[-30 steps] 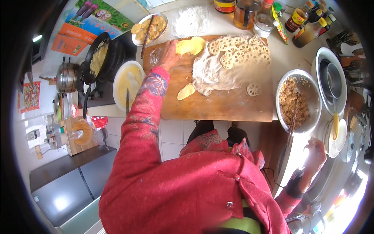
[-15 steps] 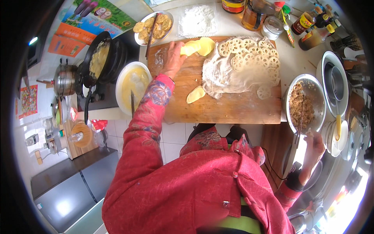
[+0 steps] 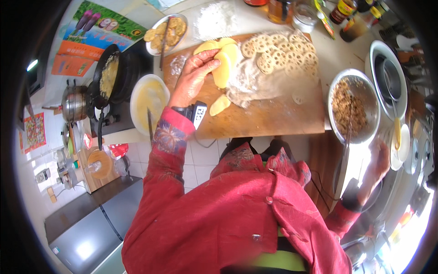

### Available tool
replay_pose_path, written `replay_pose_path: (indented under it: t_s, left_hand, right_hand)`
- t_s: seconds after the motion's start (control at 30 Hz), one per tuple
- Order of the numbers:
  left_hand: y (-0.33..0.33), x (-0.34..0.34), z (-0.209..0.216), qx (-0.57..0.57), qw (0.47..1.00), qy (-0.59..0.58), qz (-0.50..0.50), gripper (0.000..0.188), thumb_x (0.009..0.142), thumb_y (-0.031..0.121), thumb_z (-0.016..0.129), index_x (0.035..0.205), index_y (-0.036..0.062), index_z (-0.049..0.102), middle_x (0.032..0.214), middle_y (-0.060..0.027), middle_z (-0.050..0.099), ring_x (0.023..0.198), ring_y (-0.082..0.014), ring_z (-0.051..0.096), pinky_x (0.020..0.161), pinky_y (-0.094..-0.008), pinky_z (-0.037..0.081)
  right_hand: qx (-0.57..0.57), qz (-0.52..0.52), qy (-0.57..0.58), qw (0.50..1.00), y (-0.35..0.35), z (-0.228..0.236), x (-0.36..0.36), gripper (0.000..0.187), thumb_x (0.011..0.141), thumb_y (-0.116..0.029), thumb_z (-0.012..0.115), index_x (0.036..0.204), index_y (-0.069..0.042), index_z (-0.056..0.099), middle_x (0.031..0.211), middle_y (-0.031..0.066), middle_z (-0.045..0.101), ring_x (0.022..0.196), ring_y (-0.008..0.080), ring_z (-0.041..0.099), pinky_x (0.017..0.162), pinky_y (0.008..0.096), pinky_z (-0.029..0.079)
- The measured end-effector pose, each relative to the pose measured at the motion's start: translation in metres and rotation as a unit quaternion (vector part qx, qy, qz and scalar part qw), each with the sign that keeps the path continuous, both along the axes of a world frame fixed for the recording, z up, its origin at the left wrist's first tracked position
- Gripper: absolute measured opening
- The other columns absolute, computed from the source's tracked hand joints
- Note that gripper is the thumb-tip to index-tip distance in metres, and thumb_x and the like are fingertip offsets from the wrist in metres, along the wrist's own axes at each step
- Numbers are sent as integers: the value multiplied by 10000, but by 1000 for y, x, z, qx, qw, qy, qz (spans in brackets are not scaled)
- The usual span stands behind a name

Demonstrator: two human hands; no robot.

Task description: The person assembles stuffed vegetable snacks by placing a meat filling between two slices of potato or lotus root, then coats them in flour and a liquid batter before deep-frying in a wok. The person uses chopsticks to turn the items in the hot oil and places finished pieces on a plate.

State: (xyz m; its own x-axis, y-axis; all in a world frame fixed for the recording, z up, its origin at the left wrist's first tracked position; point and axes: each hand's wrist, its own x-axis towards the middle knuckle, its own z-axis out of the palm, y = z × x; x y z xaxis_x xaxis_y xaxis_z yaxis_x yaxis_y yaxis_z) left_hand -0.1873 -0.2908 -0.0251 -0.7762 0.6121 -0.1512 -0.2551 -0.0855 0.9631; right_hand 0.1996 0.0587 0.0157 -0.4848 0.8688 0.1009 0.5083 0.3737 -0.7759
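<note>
Over the left part of the wooden cutting board (image 3: 269, 127), my left hand (image 3: 194, 77) pinches a yellow potato slice (image 3: 222, 72) between thumb and fingers. Other potato slices (image 3: 206, 46) lie just behind it, and a single potato slice (image 3: 220, 105) rests nearer the board's front. Floured lotus root slices (image 3: 276, 51) cover the back right of the board, on a pale floury cloth-like layer (image 3: 255, 89). Off to the right, my right hand (image 3: 378, 160) is in glare below the steel bowl (image 3: 372, 132) of minced filling (image 3: 347, 102); its fingers are too blurred to read. Chopsticks (image 3: 348, 134) lean in that bowl.
Left of the board stand a white bowl of yellow batter (image 3: 153, 98) and a frying pan (image 3: 109, 75) on the stove. Behind are a plate of fried rounds (image 3: 166, 34) and a tray of white powder (image 3: 216, 19). Bottles (image 3: 342, 11) line the back right.
My left hand has turned and drawn slightly nearer, tilting the potato slice upright. My right hand has shifted right, away from the chopsticks. The whole view has shifted a little.
</note>
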Motion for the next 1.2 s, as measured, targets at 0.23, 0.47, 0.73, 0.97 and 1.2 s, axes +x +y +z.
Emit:
replay_pose_path:
  t_s: [0.23,0.47,0.73,0.97,1.2]
  left_hand:
    - [63,103,-42,75,966,-236,-77,448,928,125,511,1357,15,441,1188,-45,573,967,-135,575,748,-300,490]
    - [100,137,-78,-185,972,101,-103,507,886,150,646,1338,53,440,1196,-58,543,1033,-169,546,855,-311,473]
    - [101,159,-77,-306,852,405,-128,581,757,13,624,1312,21,450,1196,-198,537,1107,-353,539,957,-396,438]
    - [104,166,-76,-302,816,491,-46,504,780,-53,586,1267,47,501,1053,-181,563,1034,-371,550,902,-416,453]
    - [103,162,-77,-211,919,334,-3,323,886,12,551,1204,68,536,1020,-79,583,971,-262,565,859,-354,450]
  right_hand:
    - [281,242,-165,914,5,-29,-2,699,650,6,712,1312,-118,526,1369,137,468,1311,359,382,1078,447,332]
    - [258,311,-92,910,8,-57,-24,299,670,-142,749,947,-56,673,1214,165,544,1158,310,502,914,420,467]
    - [-44,122,133,983,59,-49,8,174,830,8,625,994,19,685,956,121,669,848,192,649,741,285,518]
    - [-36,253,137,957,51,-70,20,241,828,57,592,1058,1,640,1049,154,670,954,248,661,801,299,531]
    - [-74,294,168,938,34,-76,-2,280,936,-95,531,1183,19,599,1169,118,618,1072,188,583,924,296,464]
